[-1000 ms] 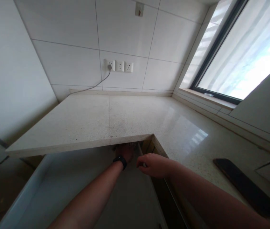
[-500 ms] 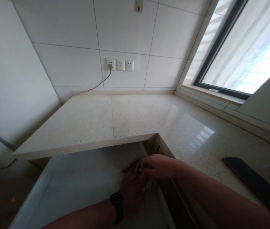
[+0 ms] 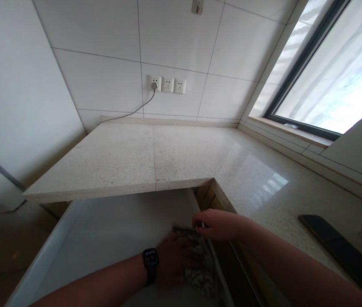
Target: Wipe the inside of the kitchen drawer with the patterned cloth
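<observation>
Inside the pulled-out white drawer point(image 3: 113, 230), my left hand point(image 3: 172, 260), with a black watch on its wrist, lies over a crumpled patterned cloth point(image 3: 200, 273). Its fingers are stretched out and apart across the cloth, slightly blurred. The cloth rests on the drawer floor against the right side wall. My right hand point(image 3: 211, 222) is closed at the top of that side wall, thumb and fingers curled around the rim. One corner of the cloth reaches close to the right thumb; contact there is hard to make out.
A pale stone countertop point(image 3: 187, 153) overhangs the drawer and wraps round to the right. On its right part lies a long dark flat object point(image 3: 337, 251). A grey cable point(image 3: 129, 114) runs from the wall sockets point(image 3: 168, 84). A white panel point(image 3: 27, 85) stands at left.
The cloth has gone from bunched between both hands to more spread out, nearer me along the right wall. My left fingers have straightened over it. The right hand has barely moved.
</observation>
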